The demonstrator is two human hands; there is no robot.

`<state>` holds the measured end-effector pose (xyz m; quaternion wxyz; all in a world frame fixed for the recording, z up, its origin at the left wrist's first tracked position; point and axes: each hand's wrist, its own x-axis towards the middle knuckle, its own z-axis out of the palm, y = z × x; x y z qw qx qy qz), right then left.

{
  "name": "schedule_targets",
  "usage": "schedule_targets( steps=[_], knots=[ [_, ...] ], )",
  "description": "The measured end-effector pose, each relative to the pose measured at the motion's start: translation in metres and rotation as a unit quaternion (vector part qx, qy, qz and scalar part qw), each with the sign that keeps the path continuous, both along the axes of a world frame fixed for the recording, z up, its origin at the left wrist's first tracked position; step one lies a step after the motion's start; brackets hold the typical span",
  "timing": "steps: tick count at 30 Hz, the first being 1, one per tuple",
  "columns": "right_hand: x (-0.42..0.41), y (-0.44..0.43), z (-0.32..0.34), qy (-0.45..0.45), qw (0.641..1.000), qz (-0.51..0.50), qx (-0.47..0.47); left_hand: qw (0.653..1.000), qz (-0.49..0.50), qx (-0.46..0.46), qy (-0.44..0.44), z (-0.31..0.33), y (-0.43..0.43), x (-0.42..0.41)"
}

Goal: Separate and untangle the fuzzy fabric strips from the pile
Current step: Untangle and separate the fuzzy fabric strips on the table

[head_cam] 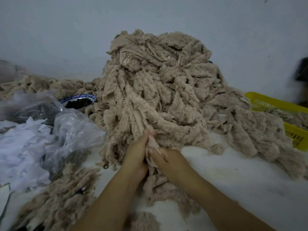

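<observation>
Pale wall (150,17); against it, on a white table (233,180), a tall tan pile (160,84) of fuzzy strips. Left, crumpled clear bags (71,129); nearer, loose strips (55,197) spread low. Right, yellow basket (273,103), partly under the pile. Behind the bags, blue-rimmed bowl (93,97) of dark bits. At the pile's near foot, left hand (136,152) and right hand (166,157) close together, both clamped on one strip (152,142).
</observation>
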<state>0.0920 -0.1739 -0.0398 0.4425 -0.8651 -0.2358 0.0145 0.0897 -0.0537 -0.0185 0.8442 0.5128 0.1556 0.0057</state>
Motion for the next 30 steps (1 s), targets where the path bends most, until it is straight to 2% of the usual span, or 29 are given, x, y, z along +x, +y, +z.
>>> schedule_targets(
  steps=[4, 7, 10, 14, 16, 17, 19, 23, 27, 30],
  knots=[
    [-0.003, -0.005, 0.003, 0.084, 0.991, 0.001, 0.102, 0.974, 0.088, -0.208, -0.008, 0.003, 0.014, 0.006],
    [-0.001, -0.006, 0.009, 0.168, 0.96, -0.027, 0.221, 0.966, 0.106, -0.237, -0.001, 0.004, 0.014, 0.008],
    [-0.002, -0.005, 0.013, 0.262, 0.902, -0.021, 0.342, 0.957, 0.129, -0.26, 0.013, 0.0, 0.016, 0.013],
    [0.012, -0.028, 0.028, 0.348, 0.795, -0.031, 0.496, 0.917, 0.174, -0.357, -0.034, -0.01, 0.044, 0.017],
    [0.021, -0.049, 0.038, 0.359, 0.739, -0.051, 0.567, 0.923, 0.16, -0.346, -0.052, -0.014, 0.053, 0.015],
    [0.024, -0.056, 0.039, 0.361, 0.724, -0.056, 0.585, 0.934, 0.132, -0.327, -0.054, -0.015, 0.051, 0.014],
    [0.025, -0.055, 0.036, 0.344, 0.741, -0.078, 0.572, 0.959, 0.055, -0.273, -0.05, -0.013, 0.038, 0.013],
    [0.019, -0.034, 0.026, 0.261, 0.823, -0.111, 0.492, 0.992, -0.031, -0.093, -0.074, -0.012, 0.012, 0.013],
    [0.018, -0.031, 0.023, 0.225, 0.85, -0.12, 0.461, 0.993, -0.086, 0.013, -0.083, -0.01, 0.007, 0.006],
    [0.02, -0.029, 0.021, 0.208, 0.856, -0.124, 0.457, 0.983, -0.136, 0.101, -0.073, -0.006, 0.008, 0.001]
  ],
)
